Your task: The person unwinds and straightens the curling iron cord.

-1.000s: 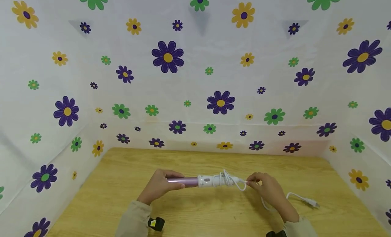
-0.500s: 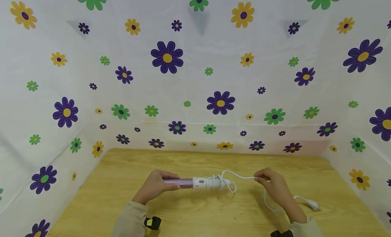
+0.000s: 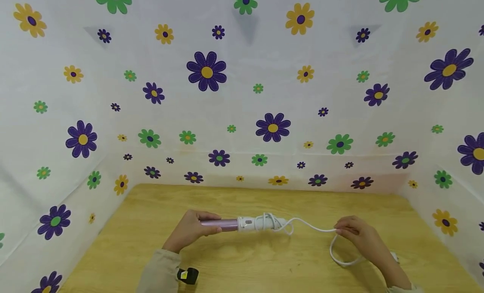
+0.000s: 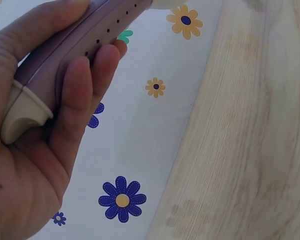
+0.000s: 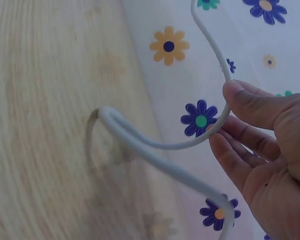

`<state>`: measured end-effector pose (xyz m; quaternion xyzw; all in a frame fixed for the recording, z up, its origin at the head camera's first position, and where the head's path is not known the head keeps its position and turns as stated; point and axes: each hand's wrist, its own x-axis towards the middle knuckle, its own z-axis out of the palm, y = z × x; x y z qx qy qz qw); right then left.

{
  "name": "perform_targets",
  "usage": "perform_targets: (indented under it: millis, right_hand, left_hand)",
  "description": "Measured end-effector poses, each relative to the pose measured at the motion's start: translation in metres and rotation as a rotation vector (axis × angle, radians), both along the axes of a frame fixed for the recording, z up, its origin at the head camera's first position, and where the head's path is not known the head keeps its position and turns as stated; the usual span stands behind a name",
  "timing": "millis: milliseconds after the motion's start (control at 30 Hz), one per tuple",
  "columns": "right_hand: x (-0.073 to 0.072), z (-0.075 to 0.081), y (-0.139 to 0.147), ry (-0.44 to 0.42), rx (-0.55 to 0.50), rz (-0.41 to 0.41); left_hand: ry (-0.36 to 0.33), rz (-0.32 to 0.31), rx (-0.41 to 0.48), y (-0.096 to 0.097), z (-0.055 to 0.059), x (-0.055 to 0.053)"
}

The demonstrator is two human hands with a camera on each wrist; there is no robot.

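My left hand [image 3: 190,229] grips a hair straightener [image 3: 226,224] by its purple barrel, held level above the table with its white handle toward the right. The left wrist view shows the barrel's seam, a row of small holes and a cream end cap, with my fingers [image 4: 77,95] curled round it. Several loops of white cord [image 3: 308,224] wrap the handle. My right hand [image 3: 361,237] pinches a free stretch of this cord between thumb and fingertips. Below that pinch, the cord hangs in a loop, clearly seen in the right wrist view. The plug [image 3: 395,257] lies mostly hidden behind my right wrist.
A wooden table [image 3: 242,263] lies beneath both hands. White cloth walls [image 3: 234,104] printed with purple, green and yellow flowers rise along its back and sides. A black strap mount [image 3: 190,275] sits at my left wrist.
My right hand has moved rightward from the handle's end, drawing out a longer stretch of cord. The left hand and straightener have shifted slightly left. My right arm now covers most of the plug.
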<state>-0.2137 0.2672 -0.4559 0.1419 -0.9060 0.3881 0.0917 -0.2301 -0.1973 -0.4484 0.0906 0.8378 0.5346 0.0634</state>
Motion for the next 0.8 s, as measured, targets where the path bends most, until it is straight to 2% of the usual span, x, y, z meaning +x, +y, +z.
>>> perform_targets:
  millis: [100, 233, 433, 600, 700, 800]
  right_hand:
    - [-0.001, -0.005, 0.005, -0.041, -0.014, -0.012]
    - [-0.001, -0.008, 0.005, -0.054, -0.012, -0.019]
    - [-0.003, -0.008, 0.000, -0.044, 0.101, -0.030]
    - [-0.010, -0.005, -0.006, -0.028, 0.234, -0.056]
    - [-0.015, -0.005, -0.013, -0.018, 0.271, -0.058]
    - [-0.018, -0.004, -0.022, -0.060, 0.280, -0.044]
  left_hand:
    - [-0.003, -0.006, 0.023, 0.000, -0.001, -0.001]
    - [-0.008, -0.002, 0.033, 0.001, 0.000, -0.001]
    - [-0.012, 0.011, 0.045, -0.001, 0.002, -0.001]
    - [-0.011, -0.016, 0.057, -0.001, 0.005, 0.000]
    - [-0.013, -0.027, 0.059, -0.001, 0.005, 0.000]
    - [-0.011, -0.037, 0.051, 0.000, 0.004, 0.001]
